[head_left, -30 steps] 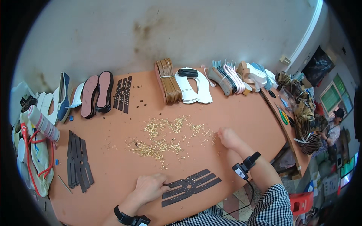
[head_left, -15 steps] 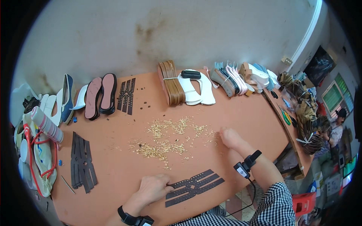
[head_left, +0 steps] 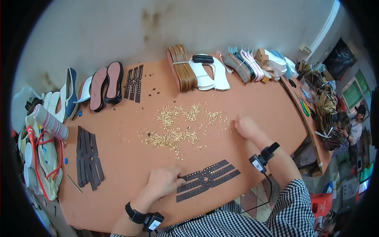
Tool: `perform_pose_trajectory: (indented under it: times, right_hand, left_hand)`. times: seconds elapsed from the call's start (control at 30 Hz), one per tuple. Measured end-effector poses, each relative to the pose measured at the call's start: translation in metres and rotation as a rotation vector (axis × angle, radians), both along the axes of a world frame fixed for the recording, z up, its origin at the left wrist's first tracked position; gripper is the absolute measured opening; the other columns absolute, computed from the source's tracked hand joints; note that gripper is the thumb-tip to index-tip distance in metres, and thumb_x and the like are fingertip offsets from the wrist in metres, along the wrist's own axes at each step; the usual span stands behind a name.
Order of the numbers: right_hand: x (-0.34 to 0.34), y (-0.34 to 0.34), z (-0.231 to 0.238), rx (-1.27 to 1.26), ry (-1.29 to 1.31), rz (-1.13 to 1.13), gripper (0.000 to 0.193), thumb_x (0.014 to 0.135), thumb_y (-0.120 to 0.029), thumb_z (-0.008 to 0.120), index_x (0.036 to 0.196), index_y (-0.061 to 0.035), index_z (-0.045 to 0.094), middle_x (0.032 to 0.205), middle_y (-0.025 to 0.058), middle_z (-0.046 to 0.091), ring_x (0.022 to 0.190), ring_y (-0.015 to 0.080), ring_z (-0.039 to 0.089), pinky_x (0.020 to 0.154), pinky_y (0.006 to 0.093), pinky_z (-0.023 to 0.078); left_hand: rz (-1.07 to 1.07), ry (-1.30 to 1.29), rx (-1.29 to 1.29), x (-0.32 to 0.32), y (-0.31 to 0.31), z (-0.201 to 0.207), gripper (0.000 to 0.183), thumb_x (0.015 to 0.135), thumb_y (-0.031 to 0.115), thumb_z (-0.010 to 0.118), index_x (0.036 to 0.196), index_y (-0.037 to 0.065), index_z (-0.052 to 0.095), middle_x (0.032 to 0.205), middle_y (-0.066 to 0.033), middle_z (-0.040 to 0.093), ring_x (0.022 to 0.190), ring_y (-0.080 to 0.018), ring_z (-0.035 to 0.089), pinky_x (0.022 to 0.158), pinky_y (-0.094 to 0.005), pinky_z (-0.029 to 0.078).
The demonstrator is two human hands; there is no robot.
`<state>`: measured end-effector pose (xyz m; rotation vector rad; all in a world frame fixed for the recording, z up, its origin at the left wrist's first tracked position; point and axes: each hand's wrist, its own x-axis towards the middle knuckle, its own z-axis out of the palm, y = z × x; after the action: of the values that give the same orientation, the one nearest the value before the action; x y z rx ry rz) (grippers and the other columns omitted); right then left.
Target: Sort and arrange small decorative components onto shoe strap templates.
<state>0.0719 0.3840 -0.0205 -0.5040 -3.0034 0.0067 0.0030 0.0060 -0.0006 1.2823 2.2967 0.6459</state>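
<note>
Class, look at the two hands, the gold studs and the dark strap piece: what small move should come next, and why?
Probably the right hand pinches one stud from the gold studs it rests beside and carries it to the strap piece, which the left hand pins flat; its rows of holes look mostly unfilled.

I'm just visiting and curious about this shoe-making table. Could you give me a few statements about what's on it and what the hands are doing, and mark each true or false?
1. The left hand rests on a dark strap piece studded with holes. True.
2. The right hand holds a hammer. False: it holds no tool and rests at the edge of the small gold bits.
3. The gold bits lie scattered loose on the table. True.
4. The table is blue. False: it is orange-brown.
5. Shoe soles line the far edge. True.
</note>
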Motion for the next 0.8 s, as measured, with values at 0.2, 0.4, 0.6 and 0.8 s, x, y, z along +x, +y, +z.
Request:
perform_pose_trajectory:
  times: [0.2,0.4,0.6,0.8]
  right_hand:
    - [0.047,-0.112,0.021,-0.283,-0.055,0.126,0.014,0.087,-0.015,0.052,0.089,-0.0011,0.054,0.068,0.0221,0.06,0.065,0.0401,0.061,0.06,0.0488,0.05]
    - [0.071,-0.168,0.03,-0.342,-0.085,0.289,0.011,0.085,-0.013,0.055,0.09,-0.0033,0.052,0.08,0.0169,0.061,0.07,0.0352,0.062,0.061,0.0446,0.051]
    - [0.068,-0.171,0.028,-0.252,-0.129,0.337,0.013,0.084,-0.013,0.055,0.09,-0.0021,0.05,0.082,0.0157,0.058,0.072,0.0325,0.062,0.059,0.0426,0.052]
    - [0.067,-0.171,0.028,-0.21,-0.16,0.385,0.013,0.081,-0.009,0.055,0.087,-0.0003,0.049,0.082,0.0171,0.056,0.072,0.032,0.062,0.058,0.0415,0.053]
  left_hand:
    - [-0.003,-0.031,-0.023,0.0,-0.002,-0.001,0.021,0.077,0.029,0.067,0.083,0.009,0.063,0.082,-0.0073,0.065,0.077,-0.0279,0.064,0.064,-0.04,0.048]
    - [0.014,0.015,0.064,0.001,-0.007,-0.005,0.023,0.075,0.029,0.07,0.082,0.009,0.064,0.076,-0.0058,0.065,0.071,-0.0262,0.063,0.06,-0.0379,0.048]
    - [0.016,0.001,0.063,0.0,-0.005,-0.004,0.022,0.075,0.028,0.07,0.083,0.009,0.063,0.08,-0.0065,0.066,0.075,-0.0268,0.064,0.063,-0.0386,0.048]
    - [0.011,-0.004,0.052,0.0,-0.005,-0.002,0.021,0.075,0.027,0.069,0.083,0.009,0.063,0.081,-0.0068,0.066,0.076,-0.0269,0.064,0.064,-0.0388,0.048]
